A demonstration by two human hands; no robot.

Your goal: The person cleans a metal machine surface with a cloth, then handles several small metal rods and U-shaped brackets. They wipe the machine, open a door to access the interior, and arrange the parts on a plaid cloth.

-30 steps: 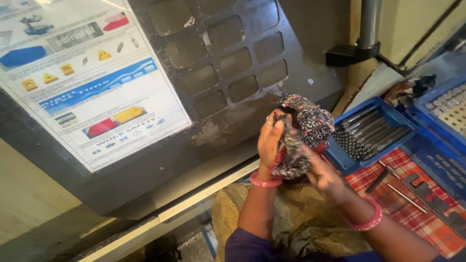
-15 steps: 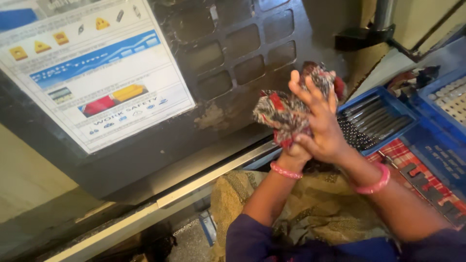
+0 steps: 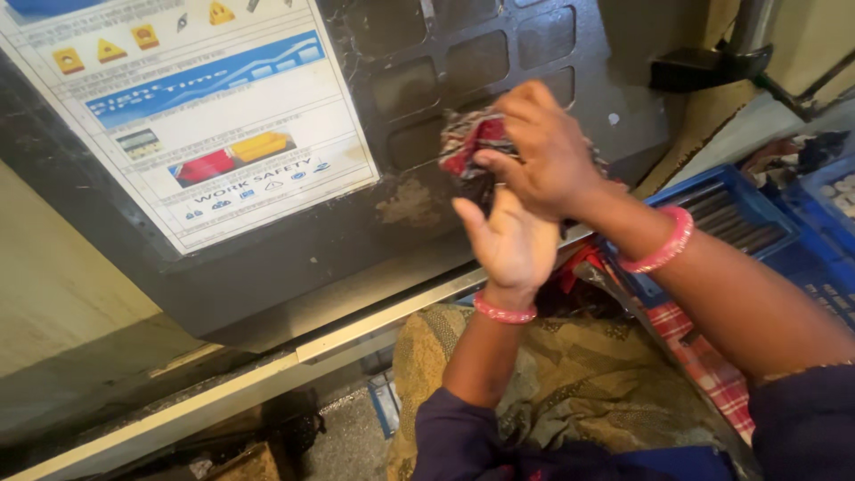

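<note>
My right hand [image 3: 545, 153] grips a bunched rag of red, white and dark threads [image 3: 469, 142] and presses it against the palm of my left hand [image 3: 509, 242]. The left hand is held upright with its fingers spread, holding nothing itself. Both wrists wear pink bangles. Both hands are raised in front of a dark metal machine panel [image 3: 419, 80] with rows of rectangular recesses. The lower part of the rag is hidden behind the hands.
A safety poster [image 3: 191, 116] with coloured pictures hangs on the panel's left. A blue tray of metal tools [image 3: 730, 214] and a red checked cloth [image 3: 704, 356] lie at the right. A metal rail [image 3: 267, 370] runs below the panel. Patterned brown fabric [image 3: 579, 383] covers my lap.
The view has swung right and down. My right hand has moved over the rag and taken it, and my left hand has opened flat beneath it.
</note>
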